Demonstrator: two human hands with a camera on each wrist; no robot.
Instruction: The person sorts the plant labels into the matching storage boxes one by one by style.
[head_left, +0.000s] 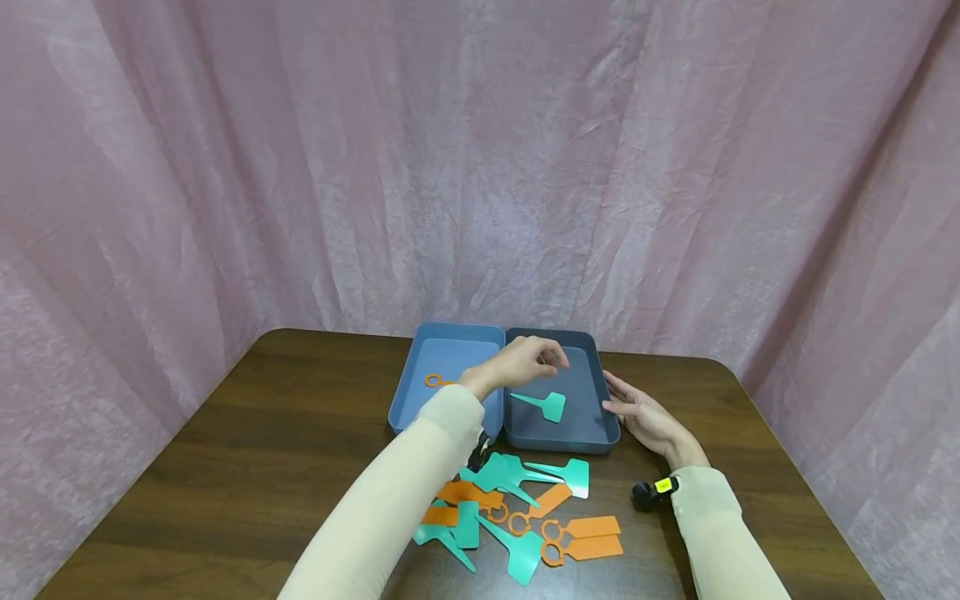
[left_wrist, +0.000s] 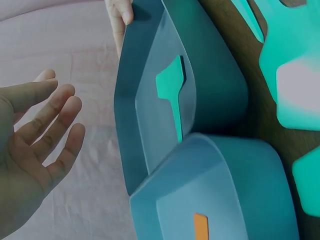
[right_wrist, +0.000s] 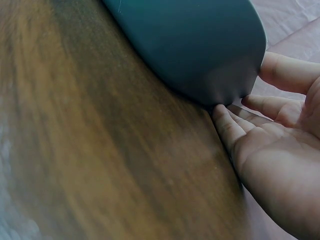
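My left hand point(head_left: 521, 362) hovers over the dark grey-blue tray point(head_left: 581, 354), fingers loosely bent, nothing in them. In the left wrist view that hand point(left_wrist: 42, 135) is spread and apart from the trays. My right hand point(head_left: 651, 423) touches the outer right side of the dark tray; in the right wrist view its fingertips point(right_wrist: 222, 112) rest against the tray's wall. A teal T-shaped plant label point(head_left: 553, 407) lies inside the dark tray. Side by side with it stands a lighter blue tray point(head_left: 450, 337), holding an orange ring-ended label point(head_left: 433, 381) partly hidden by my left wrist.
In front of the trays lies a loose pile of several teal labels point(head_left: 523, 557) and orange labels point(head_left: 596, 547), partly covered by my left forearm. The wooden table point(head_left: 247, 450) ends at a pink curtain point(head_left: 480, 167) behind the trays.
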